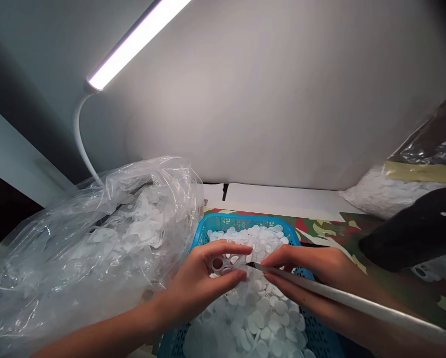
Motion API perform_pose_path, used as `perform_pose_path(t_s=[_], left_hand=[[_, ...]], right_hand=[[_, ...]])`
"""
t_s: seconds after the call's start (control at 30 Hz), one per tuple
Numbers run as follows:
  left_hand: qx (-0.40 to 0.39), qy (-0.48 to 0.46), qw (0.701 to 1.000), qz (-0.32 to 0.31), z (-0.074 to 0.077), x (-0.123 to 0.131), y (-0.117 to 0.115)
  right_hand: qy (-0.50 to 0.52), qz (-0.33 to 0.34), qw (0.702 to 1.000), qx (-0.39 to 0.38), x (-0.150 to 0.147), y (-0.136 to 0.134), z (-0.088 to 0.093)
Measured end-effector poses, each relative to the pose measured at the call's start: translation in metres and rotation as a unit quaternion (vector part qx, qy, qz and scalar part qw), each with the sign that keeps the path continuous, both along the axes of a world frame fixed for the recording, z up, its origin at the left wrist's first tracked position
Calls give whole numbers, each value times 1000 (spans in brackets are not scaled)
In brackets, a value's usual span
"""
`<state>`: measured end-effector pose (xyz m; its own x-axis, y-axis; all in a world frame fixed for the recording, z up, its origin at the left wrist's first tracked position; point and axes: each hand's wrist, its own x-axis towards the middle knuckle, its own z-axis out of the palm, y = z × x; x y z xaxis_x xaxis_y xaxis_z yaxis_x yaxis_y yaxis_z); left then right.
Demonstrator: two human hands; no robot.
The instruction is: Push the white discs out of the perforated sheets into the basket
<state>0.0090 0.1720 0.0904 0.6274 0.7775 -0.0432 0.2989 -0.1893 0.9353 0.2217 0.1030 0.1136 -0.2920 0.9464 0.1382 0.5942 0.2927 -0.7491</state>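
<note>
My left hand (pixel 208 276) pinches a translucent white plastic piece with round holes (pixel 223 262) between thumb and fingers. In my right hand (pixel 308 271) is a long, slim silver craft knife (pixel 342 296), gripped like a pen. Its dark pointed tip is at the edge of the holed piece, close to my left fingertips. Both hands are above a blue plastic basket (pixel 245 218) heaped with small white translucent discs (pixel 260 318). The hands and the held piece hide part of the heap.
A large clear plastic bag (pixel 163 174) of white pieces lies at the left. A lit lamp (pixel 137 44) hangs above. On the right, a black rounded object (pixel 413 228) rests on a camouflage-patterned mat (pixel 323 228), near another filled bag (pixel 376 191). A pale wall stands behind.
</note>
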Motion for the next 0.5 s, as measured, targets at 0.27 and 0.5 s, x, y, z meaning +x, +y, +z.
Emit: perform_pose_path(t_s=[0.27, 0.5], left_hand=[[24, -13, 999, -46, 1, 0, -2], [45, -17, 998, -29, -1, -1, -4]], right_hand=[[8, 28, 1000, -7, -8, 2, -8], [92, -45, 994, -44, -10, 6, -12]])
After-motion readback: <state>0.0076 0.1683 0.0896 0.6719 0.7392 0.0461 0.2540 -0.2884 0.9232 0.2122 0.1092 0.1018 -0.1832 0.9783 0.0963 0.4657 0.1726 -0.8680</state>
